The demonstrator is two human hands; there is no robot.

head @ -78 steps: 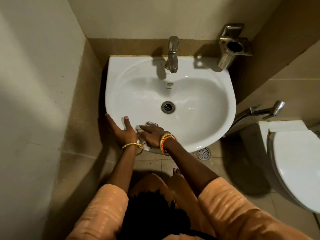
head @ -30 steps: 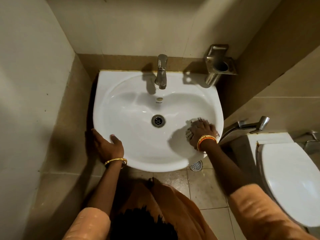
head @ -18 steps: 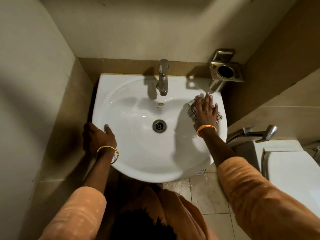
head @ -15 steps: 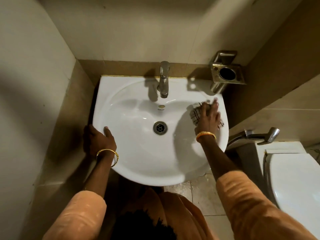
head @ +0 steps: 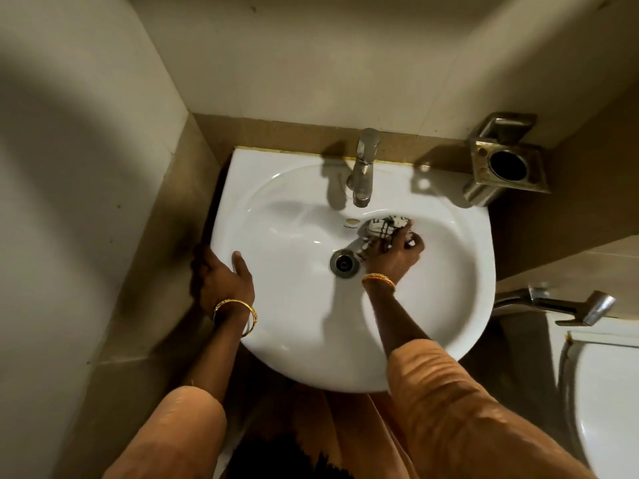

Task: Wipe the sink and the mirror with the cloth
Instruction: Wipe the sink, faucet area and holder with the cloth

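A white wall-mounted sink (head: 460, 257) fills the middle of the view. My right hand (head: 396, 257) is inside the bowl, just right of the drain (head: 344, 263), gripping a bunched white cloth with dark checks (head: 382, 227) against the porcelain below the tap (head: 363, 169). My left hand (head: 221, 276) clasps the sink's left rim, thumb on top and fingers wrapped over the edge. No mirror is in view.
A metal holder (head: 503, 164) is fixed to the wall at the sink's back right. A metal hand sprayer (head: 567, 304) sticks out at right above a white toilet (head: 608, 402). Walls close in on the left and behind.
My right hand has carried the cloth from the front rim round the bowl's right side to the back right, then inward beside the drain. My left hand has shifted along the left rim.
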